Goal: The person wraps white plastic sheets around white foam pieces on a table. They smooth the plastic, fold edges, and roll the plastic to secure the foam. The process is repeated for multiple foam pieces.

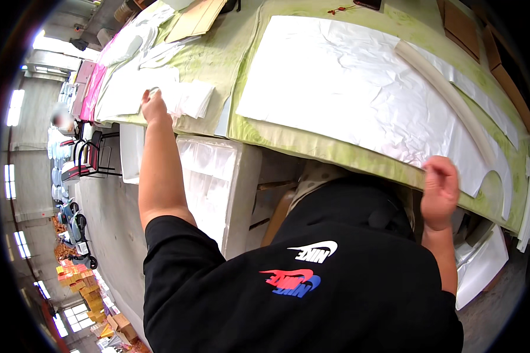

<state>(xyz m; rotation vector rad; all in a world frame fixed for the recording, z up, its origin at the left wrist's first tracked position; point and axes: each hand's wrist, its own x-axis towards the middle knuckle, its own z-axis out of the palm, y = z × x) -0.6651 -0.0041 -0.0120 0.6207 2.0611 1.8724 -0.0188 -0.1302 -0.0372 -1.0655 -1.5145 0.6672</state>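
My left hand [153, 107] reaches out to the left and pinches the edge of a small stack of white sheets [132, 88] on the green-covered table [218, 53]. My right hand [440, 187] is curled at the table's near edge, its fingers closed on the corner of a large white crinkled sheet [347, 82] that covers much of the table in front of me. A long white rolled tube [447, 97] lies across that large sheet on the right.
Brown cardboard pieces [197, 17] lie at the table's far side. A white box of packed sheets [209, 182] stands under the table on the left. Pink sheets [94, 82] sit at the far left; another person is further off there, beside black chairs [91, 156].
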